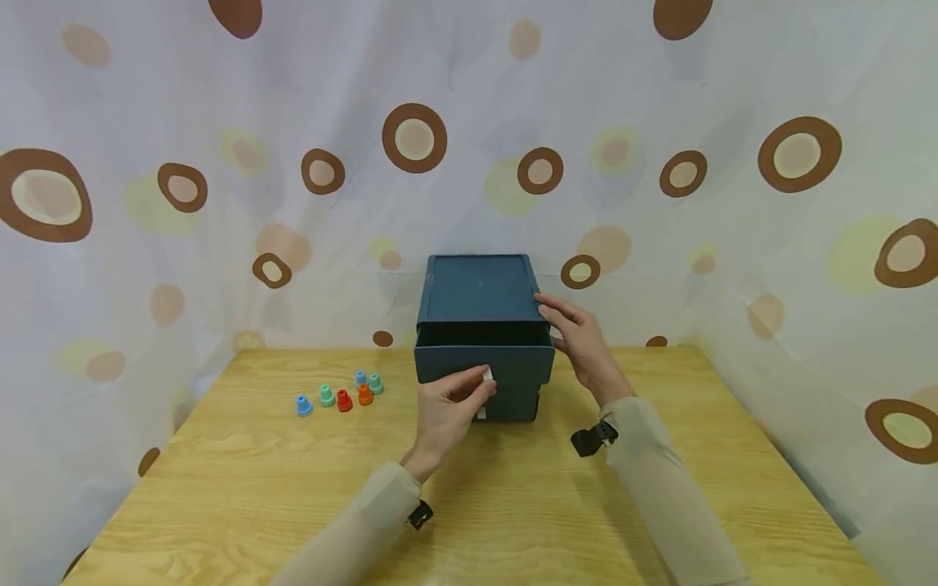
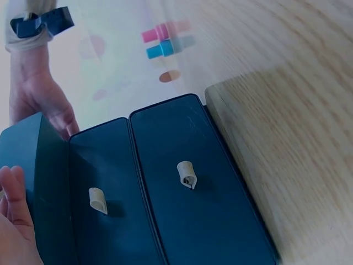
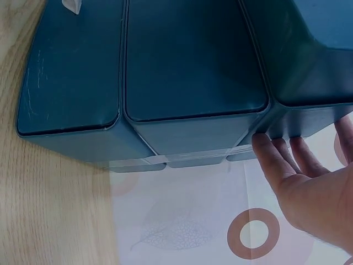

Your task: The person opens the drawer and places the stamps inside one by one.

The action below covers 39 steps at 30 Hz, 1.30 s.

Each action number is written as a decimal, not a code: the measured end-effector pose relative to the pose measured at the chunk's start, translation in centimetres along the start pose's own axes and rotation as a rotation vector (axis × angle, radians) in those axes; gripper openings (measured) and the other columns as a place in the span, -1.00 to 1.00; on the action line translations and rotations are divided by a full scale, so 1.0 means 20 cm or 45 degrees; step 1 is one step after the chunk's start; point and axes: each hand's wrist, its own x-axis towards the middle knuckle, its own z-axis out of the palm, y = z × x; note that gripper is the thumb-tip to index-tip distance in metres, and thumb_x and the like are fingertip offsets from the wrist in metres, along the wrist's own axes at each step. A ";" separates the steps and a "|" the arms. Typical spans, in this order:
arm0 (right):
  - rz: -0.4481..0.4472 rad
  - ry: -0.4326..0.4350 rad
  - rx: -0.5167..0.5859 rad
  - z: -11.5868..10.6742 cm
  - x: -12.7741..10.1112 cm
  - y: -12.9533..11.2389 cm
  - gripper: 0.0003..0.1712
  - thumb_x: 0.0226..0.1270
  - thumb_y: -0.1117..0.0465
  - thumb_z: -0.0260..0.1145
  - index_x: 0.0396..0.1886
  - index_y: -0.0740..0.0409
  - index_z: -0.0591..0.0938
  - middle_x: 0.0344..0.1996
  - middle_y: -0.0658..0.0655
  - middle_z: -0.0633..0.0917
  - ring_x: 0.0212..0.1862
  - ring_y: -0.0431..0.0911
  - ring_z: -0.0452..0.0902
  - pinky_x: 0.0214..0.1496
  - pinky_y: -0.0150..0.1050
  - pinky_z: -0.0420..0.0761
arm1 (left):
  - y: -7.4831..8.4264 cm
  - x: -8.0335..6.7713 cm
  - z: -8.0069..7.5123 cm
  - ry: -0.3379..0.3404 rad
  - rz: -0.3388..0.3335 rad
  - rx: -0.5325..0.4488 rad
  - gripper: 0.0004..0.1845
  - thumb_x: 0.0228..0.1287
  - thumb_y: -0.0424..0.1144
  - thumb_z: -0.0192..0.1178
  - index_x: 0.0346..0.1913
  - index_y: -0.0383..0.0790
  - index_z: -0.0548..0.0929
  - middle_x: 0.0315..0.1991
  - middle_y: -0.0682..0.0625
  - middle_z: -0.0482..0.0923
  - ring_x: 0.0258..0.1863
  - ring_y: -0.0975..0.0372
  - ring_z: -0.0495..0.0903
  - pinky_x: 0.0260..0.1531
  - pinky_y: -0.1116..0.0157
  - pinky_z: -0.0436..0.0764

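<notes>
So the dark teal plastic two-drawer box (image 1: 479, 325) sits toward the back middle of the light wooden table (image 1: 513, 505), right up near the spotted curtain backdrop (image 1: 220, 203). Its drawer fronts face the person, so the drawers slide along the front-to-back line, toward the camera. The box itself looks roughly cube-ish, maybe a bit deeper than wide, hard to call.

The top drawer (image 1: 484, 365) is pulled out a little, sticking forward past the lower one. The left hand (image 1: 449, 411) has its fingers curled in a pinch on the small cream-white tab handle (image 1: 487, 373) on that drawer front. The pinch makes sense, since the tab is tiny and there's nothing else to grab. The lower drawer's matching tab (image 2: 187, 174) is untouched; in the left wrist view both tabs show as little pale loops on the flat teal fronts.

The right hand (image 1: 575, 338) is flat against the box's right side near the top edge, fingers straight, not wrapped around anything. My guess is it's bracing the box so it doesn't slide forward with the drawer. The right wrist view shows those fingers (image 3: 276, 160) just touching the casing's corner.

Off to the left, well apart from the box, there's a cluster of small coloured plastic caps (image 1: 340, 395) (blue, teal, red, orange) standing on the table.
</notes>
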 end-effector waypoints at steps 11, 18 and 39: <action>-0.018 0.001 0.008 0.00 -0.01 0.01 -0.42 0.51 -0.02 0.14 0.43 0.08 0.41 0.51 0.10 0.24 0.52 0.06 0.10 0.49 0.19 0.17 | 0.03 -0.03 0.00 0.001 0.046 0.036 -0.74 0.18 -0.46 0.35 -0.05 -0.43 0.73 -0.29 -0.26 0.75 -0.51 0.33 0.69 -0.55 0.37 0.68; -0.010 0.001 0.007 0.01 -0.02 0.01 -0.42 0.51 -0.01 0.14 0.43 0.09 0.40 0.51 0.11 0.24 0.52 0.07 0.09 0.49 0.19 0.17 | 0.13 -0.04 0.00 -0.026 0.122 0.085 -0.76 0.10 -0.62 0.32 -0.12 -0.59 0.70 -0.36 -0.33 0.72 -0.56 0.17 0.69 -0.55 0.34 0.68; -0.010 -0.010 -0.014 0.00 0.00 0.01 -0.40 0.51 -0.04 0.14 0.44 0.07 0.38 0.51 0.11 0.24 0.53 0.06 0.09 0.48 0.12 0.23 | 0.23 -0.06 -0.03 -0.085 0.162 0.018 -0.78 0.08 -0.65 0.32 -0.16 -0.62 0.69 -0.43 -0.33 0.70 -0.59 -0.04 0.67 -0.62 0.19 0.68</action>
